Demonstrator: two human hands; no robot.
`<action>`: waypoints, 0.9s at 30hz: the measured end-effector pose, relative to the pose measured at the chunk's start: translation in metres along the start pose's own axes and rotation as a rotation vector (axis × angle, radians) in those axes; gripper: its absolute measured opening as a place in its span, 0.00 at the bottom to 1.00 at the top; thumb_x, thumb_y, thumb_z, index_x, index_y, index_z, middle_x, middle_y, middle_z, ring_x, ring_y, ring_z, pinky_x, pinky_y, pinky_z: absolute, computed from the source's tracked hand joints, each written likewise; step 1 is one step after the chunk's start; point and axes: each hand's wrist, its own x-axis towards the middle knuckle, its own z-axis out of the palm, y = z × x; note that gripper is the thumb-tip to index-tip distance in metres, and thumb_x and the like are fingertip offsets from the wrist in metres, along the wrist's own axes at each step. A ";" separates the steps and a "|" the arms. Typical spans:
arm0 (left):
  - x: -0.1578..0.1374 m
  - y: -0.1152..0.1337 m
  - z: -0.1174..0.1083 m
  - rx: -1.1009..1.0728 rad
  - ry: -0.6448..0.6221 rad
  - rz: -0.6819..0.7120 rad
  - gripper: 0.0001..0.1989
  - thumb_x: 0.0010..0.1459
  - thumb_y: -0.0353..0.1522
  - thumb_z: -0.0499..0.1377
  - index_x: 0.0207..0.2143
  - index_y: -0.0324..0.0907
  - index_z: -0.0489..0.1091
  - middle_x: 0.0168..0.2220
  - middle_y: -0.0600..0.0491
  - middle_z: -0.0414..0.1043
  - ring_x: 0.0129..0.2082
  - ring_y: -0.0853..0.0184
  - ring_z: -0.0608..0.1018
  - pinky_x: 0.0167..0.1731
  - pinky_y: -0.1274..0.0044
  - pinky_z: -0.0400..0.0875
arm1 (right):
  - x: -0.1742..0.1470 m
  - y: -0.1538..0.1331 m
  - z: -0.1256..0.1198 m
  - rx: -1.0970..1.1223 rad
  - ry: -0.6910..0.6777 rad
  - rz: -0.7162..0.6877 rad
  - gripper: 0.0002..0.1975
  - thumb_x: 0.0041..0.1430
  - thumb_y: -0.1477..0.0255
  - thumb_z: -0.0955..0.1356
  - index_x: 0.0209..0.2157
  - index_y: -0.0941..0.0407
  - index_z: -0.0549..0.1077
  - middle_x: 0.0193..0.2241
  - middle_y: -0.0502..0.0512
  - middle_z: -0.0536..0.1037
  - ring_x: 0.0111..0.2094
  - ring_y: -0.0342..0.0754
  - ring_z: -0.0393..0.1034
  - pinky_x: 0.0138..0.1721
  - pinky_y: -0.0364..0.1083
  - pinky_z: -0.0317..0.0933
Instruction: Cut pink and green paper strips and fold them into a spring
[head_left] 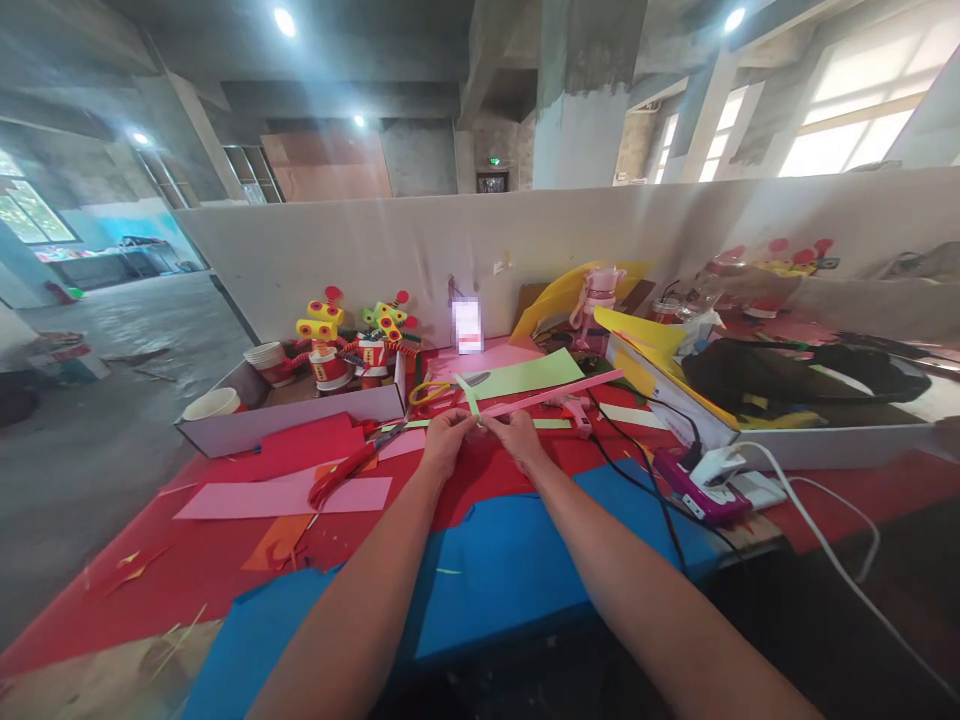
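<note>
My left hand (pixel 448 440) and my right hand (pixel 516 436) meet above the red table covering, both with fingertips pinched. Between them is the lower end of a short light-green paper strip (pixel 470 396), which points up and away. A long pink paper strip (pixel 566 390) runs from my right fingers out to the right. The strips come together at the fingertips; whether they are joined there I cannot tell. Just right of my right hand lies a pink glue gun (pixel 577 414). Yellow-handled scissors (pixel 439 391) lie beyond my left hand, red-handled scissors (pixel 349 472) to its left.
Paper-cup robot figures (pixel 328 362) stand in a shallow box (pixel 300 412) at the left. Sheets of pink (pixel 262 496), green (pixel 536 376) and blue paper (pixel 517 570) lie about. On the right are a purple power strip (pixel 697 487) with cables and a white box (pixel 825 443).
</note>
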 end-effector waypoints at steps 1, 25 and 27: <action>0.001 -0.001 -0.001 -0.012 0.007 -0.004 0.14 0.41 0.39 0.68 0.20 0.39 0.70 0.18 0.55 0.69 0.18 0.74 0.66 0.21 0.80 0.58 | 0.001 0.001 0.000 0.075 -0.031 0.036 0.10 0.45 0.63 0.72 0.23 0.56 0.77 0.23 0.53 0.80 0.28 0.49 0.73 0.32 0.45 0.65; -0.003 0.004 0.006 -0.142 -0.015 -0.097 0.11 0.36 0.33 0.69 0.22 0.38 0.70 0.18 0.55 0.71 0.19 0.72 0.70 0.23 0.79 0.62 | 0.000 0.006 0.000 0.315 -0.010 0.183 0.21 0.34 0.59 0.78 0.28 0.56 0.74 0.23 0.48 0.75 0.26 0.43 0.69 0.34 0.45 0.66; -0.003 0.003 0.005 -0.150 -0.020 -0.114 0.12 0.37 0.34 0.69 0.23 0.38 0.72 0.21 0.53 0.73 0.21 0.72 0.71 0.24 0.79 0.63 | 0.001 0.007 0.000 0.250 0.017 0.134 0.19 0.36 0.59 0.77 0.28 0.56 0.75 0.22 0.49 0.76 0.25 0.44 0.69 0.32 0.45 0.65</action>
